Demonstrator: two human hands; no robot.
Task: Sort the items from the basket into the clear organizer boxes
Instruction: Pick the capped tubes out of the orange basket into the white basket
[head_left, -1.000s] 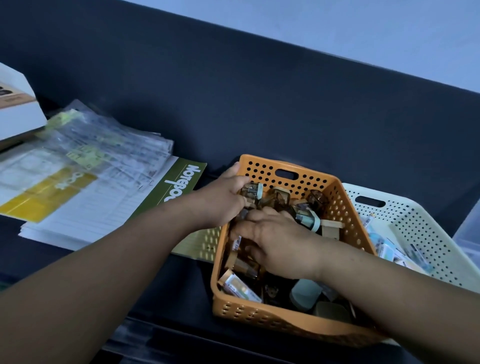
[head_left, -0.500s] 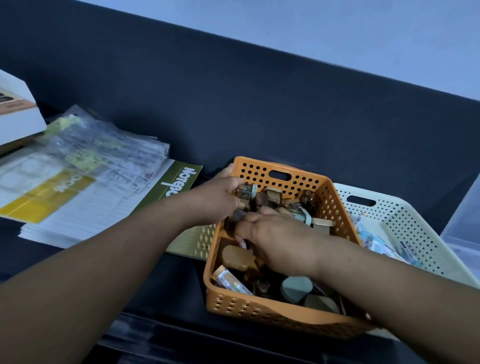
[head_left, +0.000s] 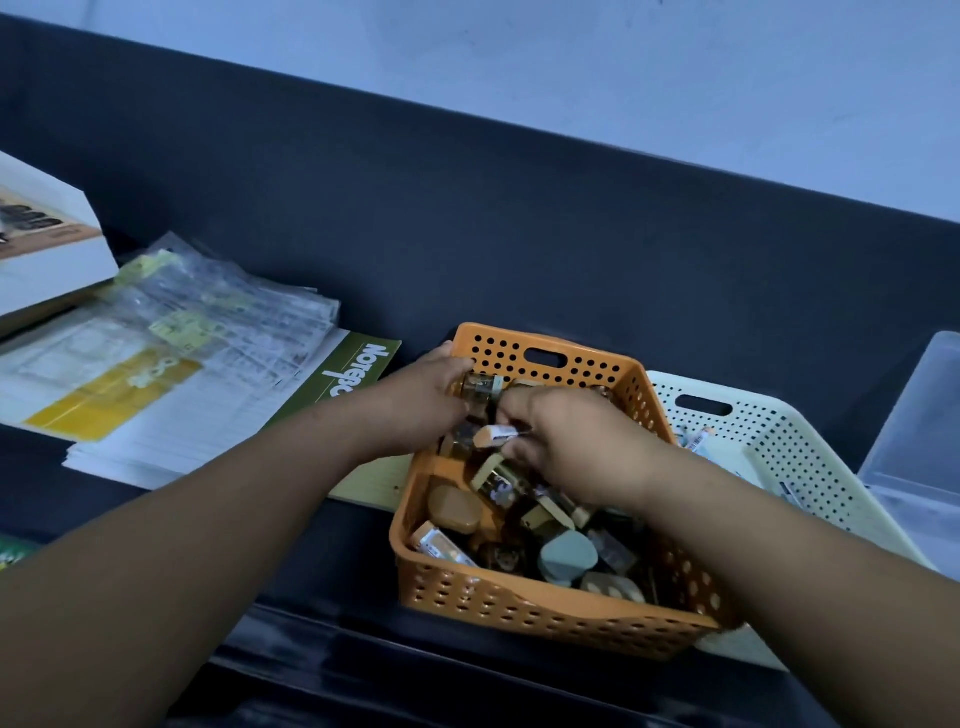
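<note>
Inside the orange basket, at its far left corner, the left hand has fingers curled round a small amber case, held just under the far rim. Right hand is palm down over the basket's middle, fingers curled, pinching a small white piece with a tan end; its fingertips sit just beside the left hand. Both forearms come in from the bottom corners and converge over the basket. Under the right hand is the loose pile: a tan lid, a grey-green cap and a white packet near the front wall, with more amber cases I can't count. A white perforated basket touches the orange one on the right, and a clear organizer box stands past it at the frame edge. On the left are a green notepad, a stack of plastic sleeves and a white carton, all on a dark surface.
</note>
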